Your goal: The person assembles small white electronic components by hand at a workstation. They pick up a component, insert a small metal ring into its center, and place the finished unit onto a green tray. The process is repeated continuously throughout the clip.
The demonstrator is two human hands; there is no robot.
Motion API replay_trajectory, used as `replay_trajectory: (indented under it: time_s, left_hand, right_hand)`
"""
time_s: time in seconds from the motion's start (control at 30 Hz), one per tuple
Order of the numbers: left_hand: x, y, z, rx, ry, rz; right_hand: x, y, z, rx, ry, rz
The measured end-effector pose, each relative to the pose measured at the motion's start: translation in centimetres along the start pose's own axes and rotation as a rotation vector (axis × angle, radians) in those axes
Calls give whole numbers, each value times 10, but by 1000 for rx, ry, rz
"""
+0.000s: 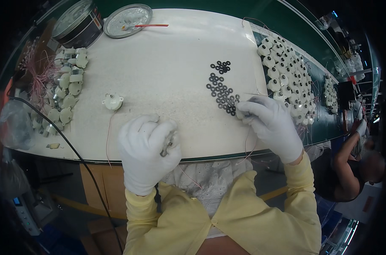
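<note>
My left hand [148, 146], in a white glove, is closed around a small grey, metallic-looking part [165, 147] mostly hidden by the fingers. A thin pinkish wire [189, 177] hangs below that hand. My right hand [271, 121], also gloved, is pinched at the lower end of a scatter of black ring washers [220, 94]. What its fingertips grip is hidden; another thin wire [247, 144] trails beneath them. A round white motor-like part [112, 102] with two ears and a wire lies alone on the white tabletop [171, 68], beyond my left hand.
Wired white parts [67, 87] are piled at left; rows of similar parts with black rings [286, 74] stand at right. A large tin [78, 24] and a lid with grease [128, 20] and a red-handled brush [150, 25] sit at the back. A black cable [67, 142] crosses the left edge.
</note>
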State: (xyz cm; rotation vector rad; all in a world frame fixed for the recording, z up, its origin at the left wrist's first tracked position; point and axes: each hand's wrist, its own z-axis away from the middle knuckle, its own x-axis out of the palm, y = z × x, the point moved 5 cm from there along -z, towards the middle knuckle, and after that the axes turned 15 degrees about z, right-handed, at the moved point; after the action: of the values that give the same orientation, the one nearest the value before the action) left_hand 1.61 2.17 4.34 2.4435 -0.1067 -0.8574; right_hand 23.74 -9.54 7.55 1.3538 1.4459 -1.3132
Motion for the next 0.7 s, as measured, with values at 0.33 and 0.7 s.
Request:
replay_trajectory:
  time_s: [0.33,0.7]
  left_hand:
    - [1,-2,1,6,8,-10]
    - [1,-1,4,-6,-12,-15]
  right_hand:
    - [-10,-22,-11,-240,-88,543]
    - [-16,-21,-9,-339,-240,509]
